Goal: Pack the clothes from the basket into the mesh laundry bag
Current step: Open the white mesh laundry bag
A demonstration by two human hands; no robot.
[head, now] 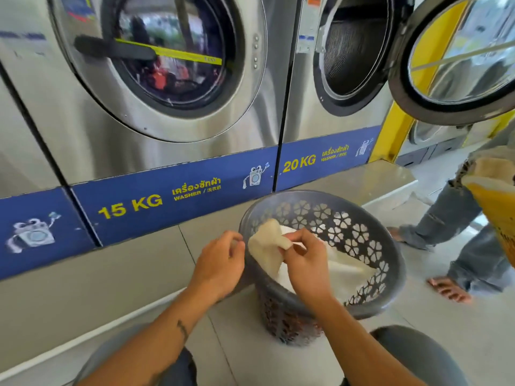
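A grey plastic laundry basket (359, 235) with flower-shaped holes stands on the tiled floor in front of me. White fabric (345, 270) lies inside it. A cream-coloured cloth (264, 246) hangs over the basket's near-left rim. My right hand (303, 260) pinches the cloth's upper edge over the basket. My left hand (220, 263) hovers just left of the rim with its fingers curled; I cannot tell whether it touches the cloth. No mesh laundry bag can be made out.
Steel washers line the wall: a 15 KG one (167, 65) with its door shut and a 20 KG one with its door (457, 51) swung open. A barefoot person in jeans (459, 240) stands at the right holding a yellow bag (496, 207). My knees frame the bottom.
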